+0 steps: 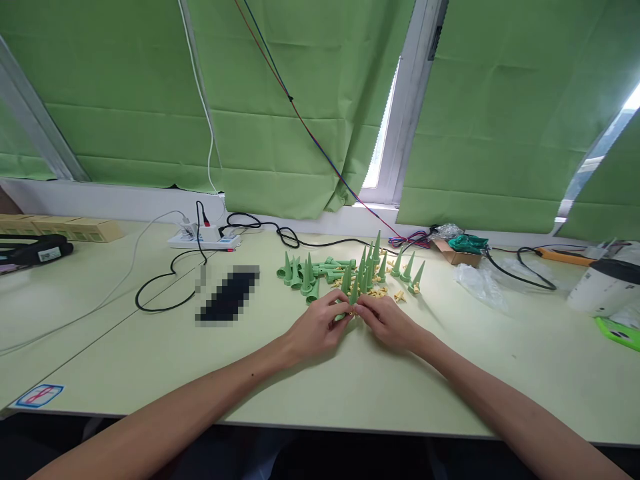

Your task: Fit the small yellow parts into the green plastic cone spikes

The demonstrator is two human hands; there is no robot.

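My left hand (320, 323) is closed in a pinch at the base of a green plastic spike (355, 293), which stands point up. From the other side, the fingers of my right hand (389, 321) are pressed together at the same base, where a speck of yellow shows; the fingertips hide most of it. Just beyond my hands stand several more green spikes (377, 248), cone-shaped with wider bases. Other green tubular pieces (313, 292) lie heaped to the left. Small yellow plastic fittings (399, 296) are scattered among and beside the spikes.
A pixelated dark object (230, 293) lies left of the heap. Behind it are a white power strip (205, 239) and black cables. Rightward sit a cardboard box (457, 255), clear plastic bags (480, 287), a white cup (605, 290) and a bright green object (617, 332).
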